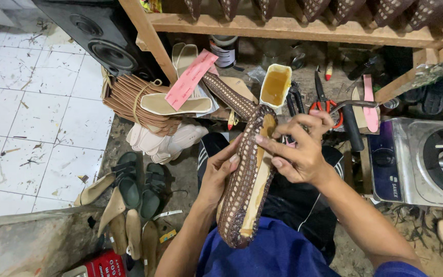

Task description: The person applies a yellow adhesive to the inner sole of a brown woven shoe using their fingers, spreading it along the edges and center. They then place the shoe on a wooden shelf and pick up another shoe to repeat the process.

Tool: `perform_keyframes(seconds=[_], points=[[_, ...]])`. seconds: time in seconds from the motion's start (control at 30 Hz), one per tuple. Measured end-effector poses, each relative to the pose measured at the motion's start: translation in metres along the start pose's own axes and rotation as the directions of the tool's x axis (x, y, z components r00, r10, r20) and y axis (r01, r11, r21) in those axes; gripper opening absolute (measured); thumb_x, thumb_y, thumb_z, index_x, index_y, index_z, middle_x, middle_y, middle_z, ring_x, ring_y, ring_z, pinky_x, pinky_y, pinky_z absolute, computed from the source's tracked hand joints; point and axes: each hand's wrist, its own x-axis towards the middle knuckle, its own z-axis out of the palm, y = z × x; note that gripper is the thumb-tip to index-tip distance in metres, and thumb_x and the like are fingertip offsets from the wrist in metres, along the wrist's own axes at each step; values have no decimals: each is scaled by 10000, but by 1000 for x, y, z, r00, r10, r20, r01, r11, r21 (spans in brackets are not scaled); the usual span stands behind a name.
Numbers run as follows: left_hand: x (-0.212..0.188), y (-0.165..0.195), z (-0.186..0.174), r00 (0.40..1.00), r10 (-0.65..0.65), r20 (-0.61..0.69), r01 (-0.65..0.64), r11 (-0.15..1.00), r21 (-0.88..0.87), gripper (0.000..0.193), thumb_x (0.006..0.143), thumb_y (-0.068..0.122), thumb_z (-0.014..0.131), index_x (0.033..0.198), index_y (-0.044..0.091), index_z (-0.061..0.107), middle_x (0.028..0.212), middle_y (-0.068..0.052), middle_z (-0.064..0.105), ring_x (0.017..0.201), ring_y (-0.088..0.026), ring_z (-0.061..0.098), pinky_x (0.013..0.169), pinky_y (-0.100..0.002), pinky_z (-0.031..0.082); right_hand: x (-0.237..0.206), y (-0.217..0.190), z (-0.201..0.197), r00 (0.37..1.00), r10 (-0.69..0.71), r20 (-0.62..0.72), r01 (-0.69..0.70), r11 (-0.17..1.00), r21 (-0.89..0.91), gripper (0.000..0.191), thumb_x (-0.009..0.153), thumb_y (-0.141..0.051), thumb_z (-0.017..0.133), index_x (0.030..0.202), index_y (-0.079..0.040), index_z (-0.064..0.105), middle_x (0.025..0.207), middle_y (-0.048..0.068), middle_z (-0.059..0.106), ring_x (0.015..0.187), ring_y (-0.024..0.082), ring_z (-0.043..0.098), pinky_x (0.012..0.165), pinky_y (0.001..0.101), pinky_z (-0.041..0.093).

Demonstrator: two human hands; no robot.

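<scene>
A brown woven shoe upper stretched over a wooden last lies sole-up across my lap in the head view. My left hand cups its left side from below, fingers pressed on the woven edge. From the right, my right hand reaches in, fingertips pinching the upper's rim near the toe end, over the pale insole. Both forearms are bare, and blue shorts show at the bottom.
A tub of yellow glue stands just beyond the shoe, with red-handled pliers and a hammer beside it. A gas stove sits right. Stacked insoles, green sandals and a speaker lie left. A wooden rack holds more woven shoes.
</scene>
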Motion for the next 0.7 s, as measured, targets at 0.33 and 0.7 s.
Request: perform_keyframes(seconds=[0.33, 0.7], points=[[0, -1, -3, 1000, -6, 0, 6, 1000, -1, 731, 933, 265, 738, 1537, -41, 462, 1503, -152, 570, 1317, -190, 586, 1129, -325, 457, 0, -3, -2, 998, -55, 6, 56, 998, -27, 394, 957, -461, 534, 1162, -272, 812, 1003, -6, 646, 1072, 276, 476, 1034, 538, 229], [0, -3, -6, 999, -35, 0, 35, 998, -44, 759, 923, 269, 755, 1541, -48, 448, 1497, -150, 569, 1306, -194, 591, 1118, -329, 465, -3, -5, -5, 997, -55, 57, 55, 998, -4, 367, 927, -416, 617, 1209, -270, 802, 1001, -20, 654, 1056, 264, 475, 1051, 523, 214]])
